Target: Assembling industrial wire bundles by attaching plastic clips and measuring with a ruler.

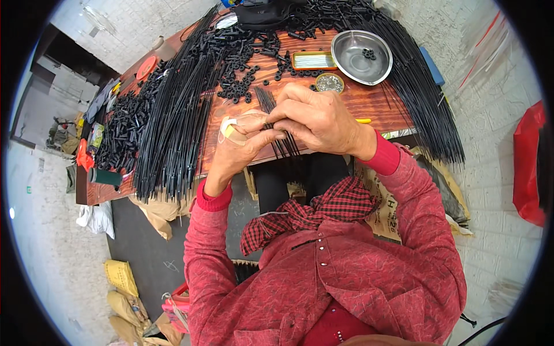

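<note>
My two hands meet above the table's front edge, fingertips together. My left hand (245, 137) is closed, its thumb and fingers pinching a small black ribbed part (268, 126). A white and yellow wrap sits on the back of this hand. My right hand (317, 120) bends over from the right, thumb and forefinger pinched on the same part. What else lies between the fingertips is hidden. A small bundle of thin black rods (287, 149) runs under both hands, its far ends lying on the wooden table (231, 106) and its near ends over the edge.
Long bundles of black rods lie at left (173, 127) and right (427, 98). Loose black tubular pieces (124, 124) and small rings (236, 86) are heaped behind. A metal bowl (352, 57), a tray of thin pins (313, 60) and a dish of small metal pieces (329, 83) stand beyond my right hand.
</note>
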